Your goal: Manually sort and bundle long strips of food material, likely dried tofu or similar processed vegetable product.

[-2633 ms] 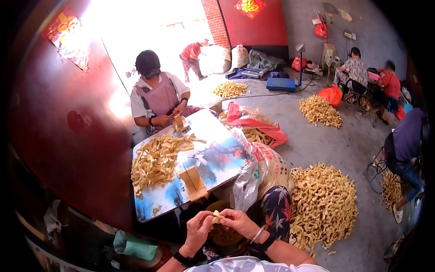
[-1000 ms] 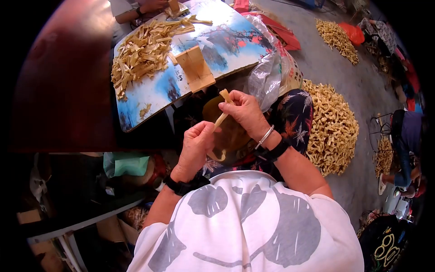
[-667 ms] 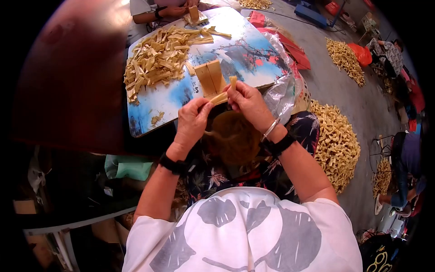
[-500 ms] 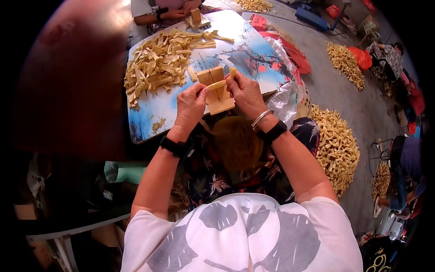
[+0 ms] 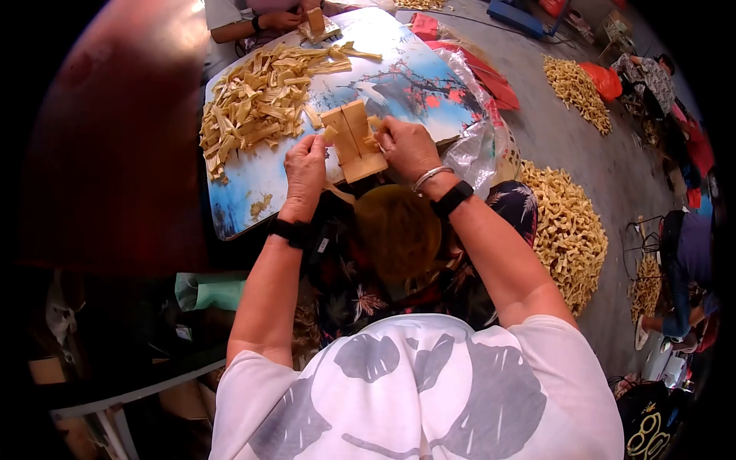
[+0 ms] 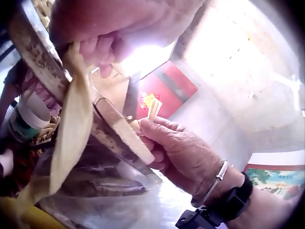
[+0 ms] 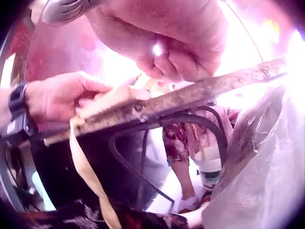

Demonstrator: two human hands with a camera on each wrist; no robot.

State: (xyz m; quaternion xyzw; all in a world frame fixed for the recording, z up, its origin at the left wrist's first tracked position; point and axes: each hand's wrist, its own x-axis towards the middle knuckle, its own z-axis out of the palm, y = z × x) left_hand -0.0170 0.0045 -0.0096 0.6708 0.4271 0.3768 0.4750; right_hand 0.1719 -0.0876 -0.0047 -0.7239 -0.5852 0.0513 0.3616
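Note:
My left hand (image 5: pixel 305 172) grips a pale yellow strip (image 6: pixel 76 114) just left of an upright wooden stand (image 5: pixel 353 134). A long tail of the strip hangs below this hand, past the table edge. On the stand's right side, my right hand (image 5: pixel 410 149) pinches yellow strip material (image 6: pixel 155 109), whose end sticks up above the thumb. Short yellow ends show at both sides of the stand's back board. A thin dark line runs down the middle of that board and onto its base. Between the hands, the strip's course is hidden in the head view.
The painted table (image 5: pixel 284 192) bears a heap of yellow strips (image 5: pixel 257 103) at left. Below its edge, a round tub (image 5: pixel 399 230) sits between the knees. Plastic bags (image 5: pixel 471 157) hang at right, near a large floor pile (image 5: pixel 567 238) of knotted pieces. Another person's hands (image 5: pixel 287 19) work across the table.
Both hands have risen from above the lap to the wooden stand, carrying the strip. They have moved apart, one to each side of the board. The head view has tilted down.

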